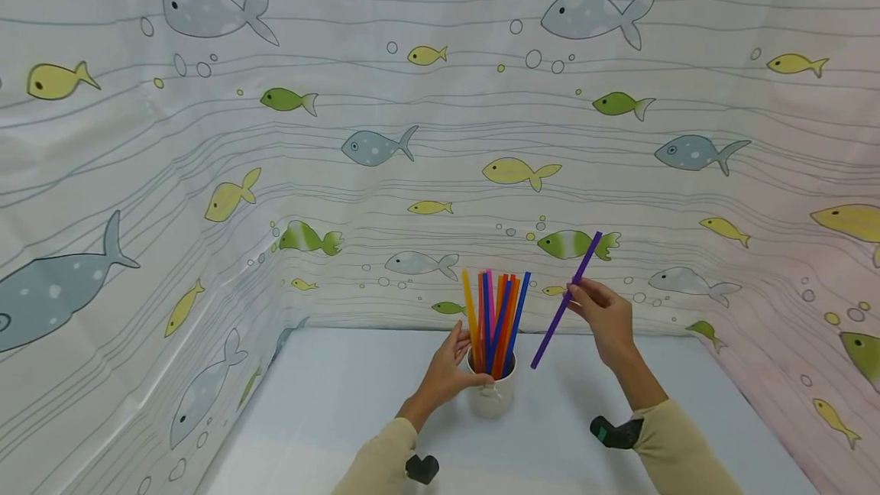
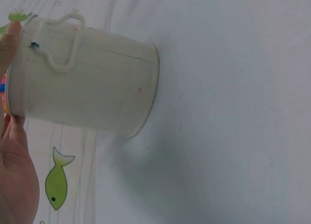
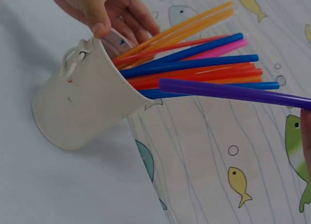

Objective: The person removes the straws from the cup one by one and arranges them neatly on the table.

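A small white metal bucket (image 1: 491,402) with a wire handle (image 2: 73,44) stands upright at the white table, full of thick drinking straws (image 3: 194,63) in yellow, red, orange, pink and blue. My left hand (image 1: 447,373) holds the bucket's rim, its thumb in front and the other fingers at the far side. To the right of the bucket, my right hand (image 1: 608,321) pinches a purple straw (image 1: 551,336) near its middle. That straw slants in the air, its lower end beside the bucket and apart from it. Only a bit of the right hand shows in the right wrist view.
The white tabletop (image 1: 330,403) extends around the bucket. Behind it and at both sides rises a cloth backdrop (image 1: 357,197) printed with fish and wavy lines. Dark wrist devices (image 1: 615,432) sit at both beige sleeves (image 1: 681,449).
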{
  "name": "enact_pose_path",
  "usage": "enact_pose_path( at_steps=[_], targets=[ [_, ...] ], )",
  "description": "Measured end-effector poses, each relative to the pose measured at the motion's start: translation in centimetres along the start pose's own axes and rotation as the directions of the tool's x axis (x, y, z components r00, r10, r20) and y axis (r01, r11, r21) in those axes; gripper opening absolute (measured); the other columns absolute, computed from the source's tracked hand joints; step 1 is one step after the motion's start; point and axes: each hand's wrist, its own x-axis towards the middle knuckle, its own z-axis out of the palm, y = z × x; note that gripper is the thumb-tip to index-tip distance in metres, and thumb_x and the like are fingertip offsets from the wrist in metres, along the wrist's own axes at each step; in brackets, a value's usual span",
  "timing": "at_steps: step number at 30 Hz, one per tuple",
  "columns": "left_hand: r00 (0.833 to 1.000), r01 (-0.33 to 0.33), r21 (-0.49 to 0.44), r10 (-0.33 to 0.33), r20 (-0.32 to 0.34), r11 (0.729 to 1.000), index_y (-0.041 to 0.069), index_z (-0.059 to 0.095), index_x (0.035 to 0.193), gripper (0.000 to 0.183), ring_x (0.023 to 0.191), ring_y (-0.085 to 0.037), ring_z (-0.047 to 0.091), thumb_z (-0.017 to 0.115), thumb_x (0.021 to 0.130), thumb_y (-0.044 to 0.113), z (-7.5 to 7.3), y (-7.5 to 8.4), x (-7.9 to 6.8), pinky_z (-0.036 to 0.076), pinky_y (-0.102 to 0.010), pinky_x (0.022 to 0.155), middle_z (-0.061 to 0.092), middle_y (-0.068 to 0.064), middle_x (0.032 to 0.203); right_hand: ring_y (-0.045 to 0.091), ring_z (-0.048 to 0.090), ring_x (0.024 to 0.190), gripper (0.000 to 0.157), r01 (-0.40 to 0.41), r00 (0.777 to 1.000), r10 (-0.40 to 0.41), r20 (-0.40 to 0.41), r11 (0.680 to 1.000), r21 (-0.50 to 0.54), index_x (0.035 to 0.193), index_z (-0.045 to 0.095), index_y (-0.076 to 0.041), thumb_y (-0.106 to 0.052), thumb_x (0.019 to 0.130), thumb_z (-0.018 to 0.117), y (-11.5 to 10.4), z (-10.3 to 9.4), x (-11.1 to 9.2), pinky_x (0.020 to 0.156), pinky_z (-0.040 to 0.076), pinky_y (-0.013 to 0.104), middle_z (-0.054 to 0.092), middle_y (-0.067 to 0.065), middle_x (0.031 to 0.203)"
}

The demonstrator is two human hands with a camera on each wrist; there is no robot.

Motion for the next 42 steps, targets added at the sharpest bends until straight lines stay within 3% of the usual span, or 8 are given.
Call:
enact_pose_path(
  at_steps=[8, 17, 27, 31, 42],
  targets=[
    [1.0, 0.003, 0.011, -0.003, -0.006, 1.0, 0.01, 0.013, 0.157, 0.111, 0.134, -0.024, 0.044, 0.086, 0.075, 0.028, 0.1, 0.0, 0.0, 0.039, -0.035, 0.106, 0.048, -0.009, 0.142, 0.024, 0.067, 0.105, 0.047, -0.11, 0.994, 0.11, -0.008, 0.994, -0.006, 0.127, 0.059, 0.004, -0.025, 0.092, 0.069, 3.0, -0.4, -0.5, 0.087, 0.054, 0.027, 0.067, 0.007, 0.11],
    [1.0, 0.002, 0.019, -0.002, -0.004, 1.0, 0.011, 0.014, 0.157, 0.111, 0.134, -0.023, 0.044, 0.086, 0.074, 0.027, 0.1, 0.0, -0.1, 0.04, -0.034, 0.106, 0.048, -0.009, 0.141, 0.024, 0.066, 0.106, 0.047, -0.252, 0.968, 0.252, 0.004, 0.967, -0.049, 0.128, 0.059, 0.004, -0.024, 0.092, 0.069, 6.7, -0.6, -2.0, 0.087, 0.055, 0.026, 0.06, 0.024, 0.125],
    [1.0, -0.006, 0.024, 0.006, -0.003, 1.0, 0.011, 0.014, 0.157, 0.11, 0.134, -0.023, 0.045, 0.086, 0.075, 0.027, 0.2, -0.1, 0.0, 0.04, -0.032, 0.105, 0.048, -0.009, 0.141, 0.018, 0.069, 0.093, 0.042, -0.306, 0.951, 0.308, 0.003, 0.945, -0.119, 0.122, 0.062, 0.008, -0.02, 0.092, 0.07, 10.1, -0.9, -3.6, 0.08, 0.057, 0.023, 0.067, 0.022, 0.114],
    [1.0, -0.006, 0.019, 0.006, 0.003, 1.0, 0.011, 0.013, 0.157, 0.11, 0.134, -0.022, 0.044, 0.086, 0.075, 0.027, 0.1, 0.1, 0.0, 0.039, -0.032, 0.106, 0.048, -0.009, 0.141, 0.017, 0.069, 0.091, 0.04, -0.331, 0.943, 0.334, 0.005, 0.934, -0.133, 0.123, 0.062, 0.01, -0.017, 0.093, 0.069, 11.0, -0.9, -4.3, 0.078, 0.057, 0.023, 0.066, 0.025, 0.115],
    [1.0, -0.006, 0.008, 0.006, 0.014, 1.0, 0.011, 0.014, 0.157, 0.109, 0.135, -0.024, 0.043, 0.085, 0.076, 0.025, -0.2, 0.7, -0.2, 0.039, -0.033, 0.106, 0.046, -0.011, 0.143, 0.018, 0.069, 0.083, 0.035, -0.376, 0.924, 0.381, 0.006, 0.915, -0.148, 0.115, 0.065, 0.013, -0.01, 0.09, 0.071, 13.1, -0.8, -5.1, 0.073, 0.059, 0.026, 0.072, 0.016, 0.099]
  ],
)
